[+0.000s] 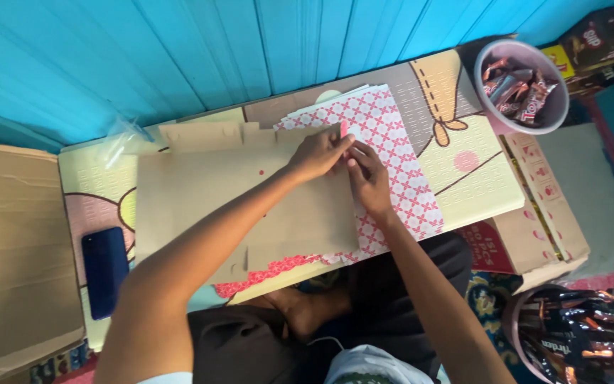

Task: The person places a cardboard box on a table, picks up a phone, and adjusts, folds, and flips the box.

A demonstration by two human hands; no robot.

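Observation:
A flat brown cardboard cut-out lies on a low cartoon-printed table. Beside and partly under it lies a stack of red-and-white patterned paper sheets. My left hand pinches the cardboard's upper right edge where it meets the patterned paper. My right hand rests right next to it, fingertips on the same edge, touching the left hand's fingers. A small pink piece shows between the fingertips; what it is cannot be told.
A dark blue phone lies at the table's left. A large cardboard sheet is further left. A pink bowl of wrapped snacks stands at the back right, another bowl of wrappers at the front right. A blue plank wall is behind.

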